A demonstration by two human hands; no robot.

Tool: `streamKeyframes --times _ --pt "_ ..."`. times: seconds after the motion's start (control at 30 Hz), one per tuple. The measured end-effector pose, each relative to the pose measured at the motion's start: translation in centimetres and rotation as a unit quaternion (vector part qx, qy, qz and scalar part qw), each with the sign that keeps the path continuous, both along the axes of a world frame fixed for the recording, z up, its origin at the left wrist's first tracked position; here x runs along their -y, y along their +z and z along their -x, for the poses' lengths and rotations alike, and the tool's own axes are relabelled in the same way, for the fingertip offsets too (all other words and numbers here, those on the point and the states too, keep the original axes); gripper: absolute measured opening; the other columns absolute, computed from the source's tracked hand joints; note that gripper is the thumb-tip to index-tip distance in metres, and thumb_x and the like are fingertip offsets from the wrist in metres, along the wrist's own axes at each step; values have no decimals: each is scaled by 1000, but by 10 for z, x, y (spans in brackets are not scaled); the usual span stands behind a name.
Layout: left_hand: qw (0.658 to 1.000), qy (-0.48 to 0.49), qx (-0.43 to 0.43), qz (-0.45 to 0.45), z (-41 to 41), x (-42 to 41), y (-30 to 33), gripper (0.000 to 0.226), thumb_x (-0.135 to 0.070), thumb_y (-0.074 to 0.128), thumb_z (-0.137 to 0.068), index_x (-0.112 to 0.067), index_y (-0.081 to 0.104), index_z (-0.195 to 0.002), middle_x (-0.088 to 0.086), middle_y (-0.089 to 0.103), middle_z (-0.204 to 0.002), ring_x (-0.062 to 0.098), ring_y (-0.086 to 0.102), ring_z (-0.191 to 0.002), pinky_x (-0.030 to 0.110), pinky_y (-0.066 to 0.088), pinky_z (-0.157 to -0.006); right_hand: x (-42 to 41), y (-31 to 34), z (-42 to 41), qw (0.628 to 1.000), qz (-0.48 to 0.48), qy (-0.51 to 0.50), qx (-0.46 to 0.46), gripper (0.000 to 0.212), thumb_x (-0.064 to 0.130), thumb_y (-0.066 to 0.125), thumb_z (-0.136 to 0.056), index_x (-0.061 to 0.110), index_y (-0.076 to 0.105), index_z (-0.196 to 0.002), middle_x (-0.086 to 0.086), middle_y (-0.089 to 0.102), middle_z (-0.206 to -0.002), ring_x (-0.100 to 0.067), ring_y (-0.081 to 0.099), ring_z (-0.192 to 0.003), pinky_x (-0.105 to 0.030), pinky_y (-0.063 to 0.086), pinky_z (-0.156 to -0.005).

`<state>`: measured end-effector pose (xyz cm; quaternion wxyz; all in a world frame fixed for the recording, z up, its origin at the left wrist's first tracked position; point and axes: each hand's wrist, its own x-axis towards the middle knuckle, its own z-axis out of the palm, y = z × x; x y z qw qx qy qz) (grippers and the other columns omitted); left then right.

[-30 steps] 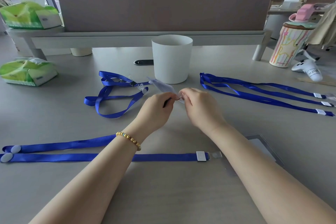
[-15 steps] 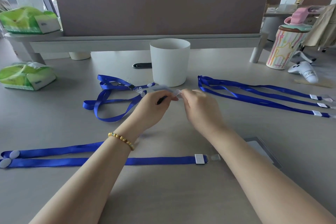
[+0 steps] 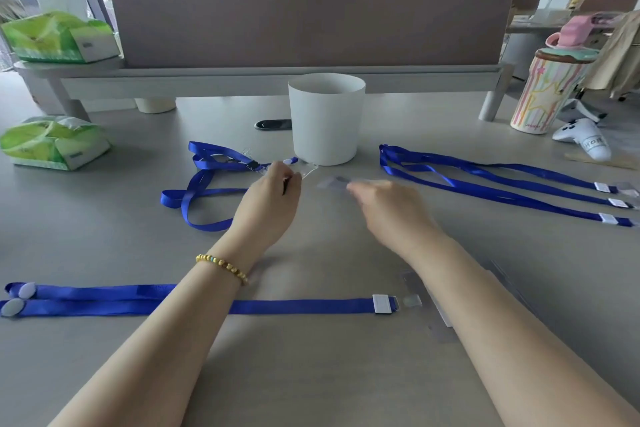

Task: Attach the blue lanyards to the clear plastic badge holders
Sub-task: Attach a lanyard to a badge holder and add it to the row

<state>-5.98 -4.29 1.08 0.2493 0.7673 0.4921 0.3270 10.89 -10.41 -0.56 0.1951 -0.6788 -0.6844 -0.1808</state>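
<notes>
My left hand (image 3: 270, 198) is closed on a clear badge holder (image 3: 309, 170), whose edge sticks out past the fingers beside the white cup. A coiled blue lanyard (image 3: 204, 184) lies left of that hand, its clip (image 3: 254, 166) close to the fingers. My right hand (image 3: 388, 208) is blurred, apart from the left, with a pale blurred strip (image 3: 332, 183) at its fingertips. A straight blue lanyard (image 3: 294, 306) lies in front under both forearms. Its white clip (image 3: 381, 303) is beside another clear holder (image 3: 438, 317), partly hidden by my right forearm.
Three more blue lanyards (image 3: 502, 184) lie stretched out at the right. A white cup (image 3: 325, 118) stands mid-table, with a black object (image 3: 273, 124) behind it. Green tissue packs (image 3: 52, 146) sit at the left; a striped cup (image 3: 543, 94) and a white controller (image 3: 585, 139) at the right.
My hands were together at the badge holder; now the right hand has pulled away to the right, blurred. The left hand has kept the holder and shifted slightly left.
</notes>
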Motion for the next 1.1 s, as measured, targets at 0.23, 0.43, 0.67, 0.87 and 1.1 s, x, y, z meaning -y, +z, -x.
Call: streamKeyframes --times 0.23,0.43,0.67,0.87,1.1 --pt "994 -101 12 25 2 0 3 17 -11 36 -90 -5 52 -90 1 49 -71 16 38 -59 30 32 -56 8 4 9 962 156 47 -221 28 33 42 -96 21 66 -102 -1 69 -99 -20 61 -90 -33 50 -79" --pt "984 -166 20 68 -2 2 2 20 -13 40 -95 -27 42 -80 -7 50 -69 11 40 -60 23 33 -54 7 14 2 852 119 114 -497 24 27 42 -97 22 65 -99 7 68 -84 -6 63 -79 -11 47 -57" --pt "983 -167 -3 77 -3 6 3 7 -20 43 -96 -20 37 -93 14 62 -91 18 47 -69 27 39 -60 7 15 11 852 111 122 -497 20 31 51 -92 22 68 -94 10 63 -73 5 54 -64 -3 38 -57" --pt "983 -170 -30 67 -5 9 3 9 -21 42 -97 -17 35 -100 9 63 -92 8 45 -61 10 39 -49 6 11 15 861 136 111 -477 21 26 50 -94 14 67 -96 8 62 -78 -4 57 -76 -25 47 -80" --pt "981 -168 -81 48 -1 7 1 21 -29 53 -91 -23 40 -106 -8 47 -62 8 39 -52 13 34 -46 5 10 11 858 92 88 -498 18 26 47 -95 16 62 -92 8 59 -74 -2 53 -69 -5 40 -56"
